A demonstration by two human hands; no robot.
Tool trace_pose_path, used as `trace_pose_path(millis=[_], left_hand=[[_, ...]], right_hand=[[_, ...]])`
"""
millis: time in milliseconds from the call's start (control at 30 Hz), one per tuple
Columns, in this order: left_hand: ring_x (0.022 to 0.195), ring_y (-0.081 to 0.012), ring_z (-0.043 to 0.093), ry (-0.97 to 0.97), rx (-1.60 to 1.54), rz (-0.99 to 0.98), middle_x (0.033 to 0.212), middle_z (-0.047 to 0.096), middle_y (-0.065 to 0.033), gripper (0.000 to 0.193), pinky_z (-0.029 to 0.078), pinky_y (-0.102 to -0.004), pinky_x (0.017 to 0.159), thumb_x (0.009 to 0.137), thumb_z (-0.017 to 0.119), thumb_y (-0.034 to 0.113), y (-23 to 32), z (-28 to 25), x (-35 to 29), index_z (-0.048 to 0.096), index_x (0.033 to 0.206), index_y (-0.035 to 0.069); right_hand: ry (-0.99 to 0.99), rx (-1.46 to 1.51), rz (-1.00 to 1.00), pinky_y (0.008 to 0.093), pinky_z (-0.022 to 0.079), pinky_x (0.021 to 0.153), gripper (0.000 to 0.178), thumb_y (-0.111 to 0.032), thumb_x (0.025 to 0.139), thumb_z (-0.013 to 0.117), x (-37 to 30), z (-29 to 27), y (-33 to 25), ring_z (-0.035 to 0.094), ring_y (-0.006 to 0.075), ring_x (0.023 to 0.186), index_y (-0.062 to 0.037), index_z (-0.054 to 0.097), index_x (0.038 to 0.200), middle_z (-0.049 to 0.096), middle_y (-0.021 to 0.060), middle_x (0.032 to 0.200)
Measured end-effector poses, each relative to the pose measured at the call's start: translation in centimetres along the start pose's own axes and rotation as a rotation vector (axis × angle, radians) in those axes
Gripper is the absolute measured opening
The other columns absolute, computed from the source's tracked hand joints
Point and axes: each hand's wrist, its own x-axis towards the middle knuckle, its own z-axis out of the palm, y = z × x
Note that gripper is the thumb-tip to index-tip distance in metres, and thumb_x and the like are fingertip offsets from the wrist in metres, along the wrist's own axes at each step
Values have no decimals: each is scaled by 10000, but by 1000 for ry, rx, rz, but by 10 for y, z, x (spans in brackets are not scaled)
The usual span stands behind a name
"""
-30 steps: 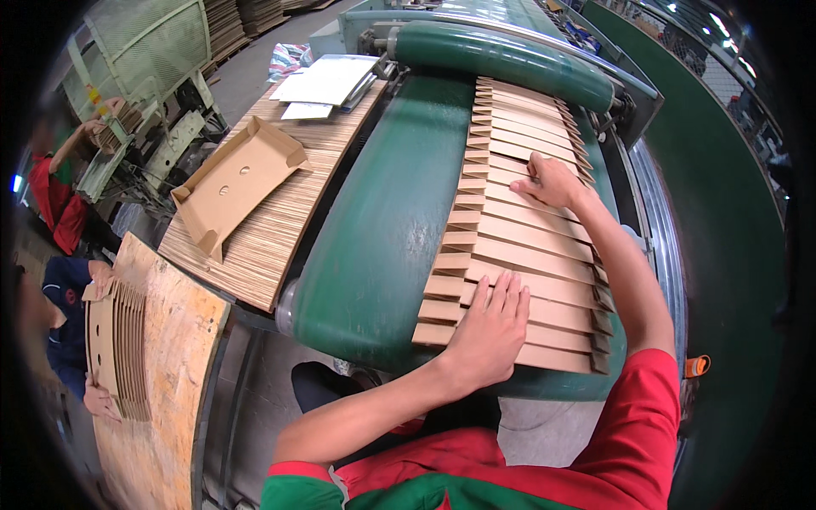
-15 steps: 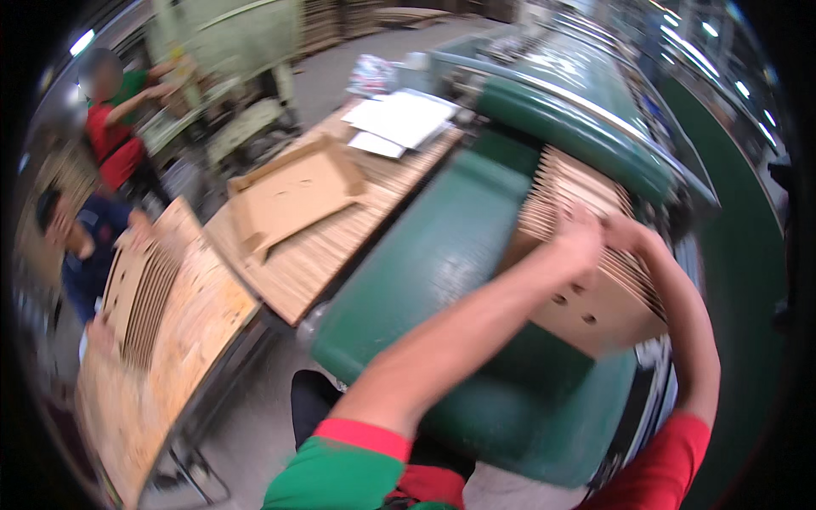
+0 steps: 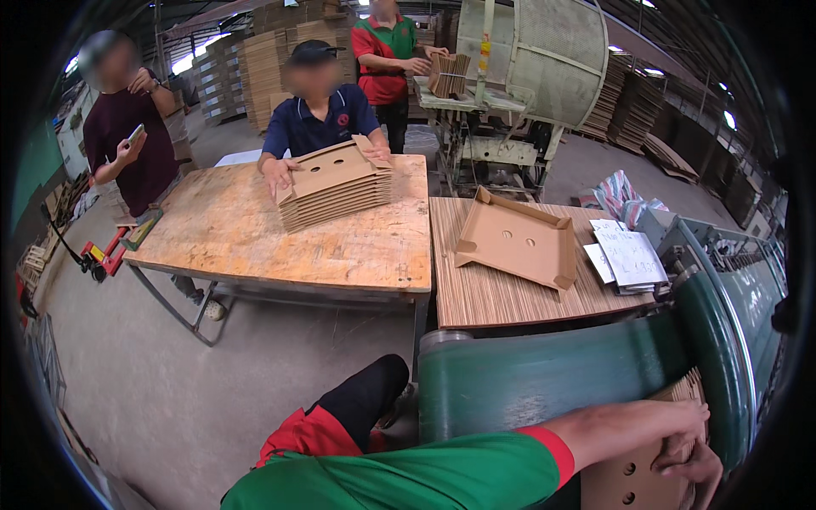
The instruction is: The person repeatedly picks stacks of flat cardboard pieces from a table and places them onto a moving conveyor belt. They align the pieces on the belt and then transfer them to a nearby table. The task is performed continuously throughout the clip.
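At the lower right, a stack of brown cardboard blanks [image 3: 614, 483] with round holes lies on the green conveyor belt [image 3: 510, 374], up against a green roller [image 3: 722, 348]. My left hand [image 3: 682, 418] reaches across to the stack's far edge, its fingers closed on the layered sheets and partly hidden. Close beside it, my right hand [image 3: 695, 467] is bent round the same stack, its fingers curled at the edge. Most of the right forearm falls outside the picture.
A folded cardboard tray [image 3: 520, 240] and white papers with handwriting [image 3: 629, 259] lie on a striped table. Across a wooden table [image 3: 212, 229], a co-worker holds another cardboard stack [image 3: 336, 187]. Another person stands by a pale machine [image 3: 531, 59]; one at left holds a phone [image 3: 134, 134].
My view has swung to the left, so the stack and my hands now sit at the lower right. Both hands stay at the stack. The co-worker's cardboard stack now lies flatter on the table.
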Motion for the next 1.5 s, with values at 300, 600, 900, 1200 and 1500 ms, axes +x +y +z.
trace_pose_path(millis=[300, 600, 900, 1200, 1500], left_hand=[[1309, -276, 576, -35, 40, 91, 1347, 657, -127, 824, 393, -433, 1133, 565, 964, 511, 18, -5, -15, 710, 1244, 121], [1208, -219, 697, -25, 40, 276, 1234, 785, -48, 674, 492, -343, 1074, 553, 963, 550, 62, -18, -75, 845, 1125, 213], [1298, -336, 615, 208, 5, 61, 1304, 719, -152, 576, 396, -482, 1158, 760, 786, 438, 52, 31, -178, 762, 1205, 73], [1366, -454, 540, 907, 178, -213, 1350, 659, -245, 532, 310, -611, 1216, 908, 631, 342, 61, -8, -312, 675, 1279, -38], [1404, -474, 507, 1414, -155, -536, 1491, 527, -292, 503, 406, -527, 1189, 903, 769, 235, -17, -31, -746, 603, 1289, -42]], right_hand=[[70, 5, -96, 435, 556, 915, 368, -189, 902, 693, -52, -1, -53, 709, 284, 1013, 34, 719, 1193, 741, 222, 1083], [-32, 7, -350, 446, 552, 904, 385, -145, 847, 739, -181, -2, -164, 695, 300, 1001, 41, 711, 1183, 722, 235, 1060], [-54, 162, -513, 451, 559, 756, 337, -153, 785, 751, -174, 73, -215, 731, 330, 804, 65, 713, 1039, 745, 233, 833], [337, -644, -326, 556, 568, 684, 326, -194, 793, 716, -255, 58, -354, 770, 414, 830, 4, 740, 1052, 737, 300, 861], [102, 986, -1006, 327, 547, 944, 543, -292, 956, 766, -119, 52, -624, 683, 171, 1058, 39, 612, 1358, 697, 122, 1235]])
